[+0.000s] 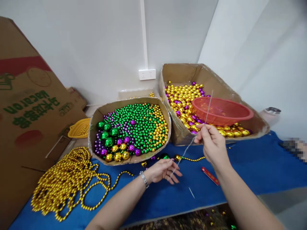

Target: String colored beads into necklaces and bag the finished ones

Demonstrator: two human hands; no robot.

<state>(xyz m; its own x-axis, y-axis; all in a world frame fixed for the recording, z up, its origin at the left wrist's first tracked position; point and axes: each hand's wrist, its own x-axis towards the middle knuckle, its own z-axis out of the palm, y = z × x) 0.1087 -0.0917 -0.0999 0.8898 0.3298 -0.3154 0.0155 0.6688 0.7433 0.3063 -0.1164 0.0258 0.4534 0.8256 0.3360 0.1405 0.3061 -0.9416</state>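
My right hand (212,143) is raised over the table, thumb and finger pinched on a long thin needle (209,107) that points upward. A pale thread (185,151) slants from that hand down to my left hand (164,171). The left hand is open, fingers stretched and a little spread, with the thread passing along them. It wears a metal wristband (144,179). Just behind it, a string of gold, green and purple beads (177,157) lies on the blue cloth (172,198), partly hidden by the hands.
A cardboard tray (129,162) holds green, purple and gold beads. A bigger box (182,139) has gold and purple balls and a red basket (223,111). Gold bead strands (62,185) are heaped left, near a large carton (28,111). A red packet (210,176) lies right.
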